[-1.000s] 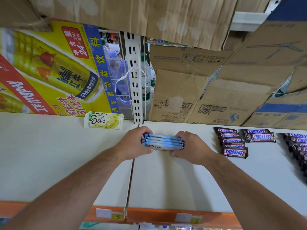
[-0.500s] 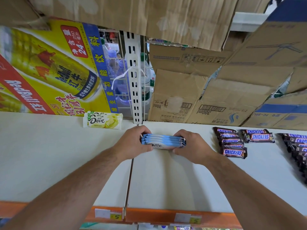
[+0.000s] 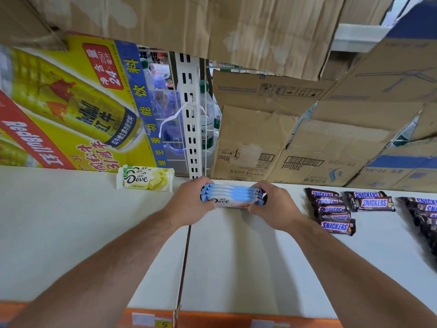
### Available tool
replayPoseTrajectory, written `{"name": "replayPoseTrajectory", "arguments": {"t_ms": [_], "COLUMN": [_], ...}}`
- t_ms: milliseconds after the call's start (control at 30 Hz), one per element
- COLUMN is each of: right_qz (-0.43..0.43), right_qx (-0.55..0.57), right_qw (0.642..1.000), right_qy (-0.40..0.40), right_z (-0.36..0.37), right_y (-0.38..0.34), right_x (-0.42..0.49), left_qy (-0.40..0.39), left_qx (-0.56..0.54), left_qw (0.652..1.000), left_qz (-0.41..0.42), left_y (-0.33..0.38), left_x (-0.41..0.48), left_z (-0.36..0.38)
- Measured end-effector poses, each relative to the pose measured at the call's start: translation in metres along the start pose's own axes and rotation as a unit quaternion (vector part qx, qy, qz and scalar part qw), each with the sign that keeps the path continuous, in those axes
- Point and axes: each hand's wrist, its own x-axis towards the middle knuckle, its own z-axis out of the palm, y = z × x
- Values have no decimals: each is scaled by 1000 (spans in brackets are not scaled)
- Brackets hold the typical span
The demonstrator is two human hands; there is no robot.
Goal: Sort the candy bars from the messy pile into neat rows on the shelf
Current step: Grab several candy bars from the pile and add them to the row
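A small stack of blue-and-white Dove bars (image 3: 233,196) sits at the middle back of the white shelf (image 3: 236,256). My left hand (image 3: 189,202) grips its left end and my right hand (image 3: 272,204) grips its right end, fingers curled round the stack. A yellow Dove bar (image 3: 145,178) lies alone to the left near the back. To the right, Snickers bars (image 3: 333,213) lie in a column, with two more Snickers bars (image 3: 370,201) beside them and a darker Snickers row (image 3: 425,216) at the far right edge.
Brown cardboard boxes (image 3: 295,138) line the back right, and a yellow drink carton (image 3: 71,110) stands at the back left. A white slotted upright (image 3: 191,119) rises between them. An orange price rail (image 3: 212,321) runs along the shelf's front edge.
Both hands have pushed the blue Dove stack a little farther back on the shelf, and the bars now sit more squarely on top of each other.
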Motion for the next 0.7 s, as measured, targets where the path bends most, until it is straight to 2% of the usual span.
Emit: {"name": "replayPoseTrajectory", "arguments": {"t_ms": [333, 500, 567, 700], "right_qz": [28, 35, 50, 92], "right_qx": [-13, -8, 11, 40], "right_qw": [999, 999, 998, 994], "right_qy": [11, 9, 20, 44], "right_z": [6, 2, 3, 6], "right_y": [-4, -4, -5, -3], "right_x": [38, 42, 41, 40], "left_qy": [56, 68, 96, 180], "left_qx": [43, 143, 199, 260], "left_qw": [996, 987, 975, 939], "left_qz": [-45, -39, -15, 137], "left_y": [-4, 7, 13, 6], "left_x": [27, 22, 16, 16], "left_z": [8, 8, 6, 12]}}
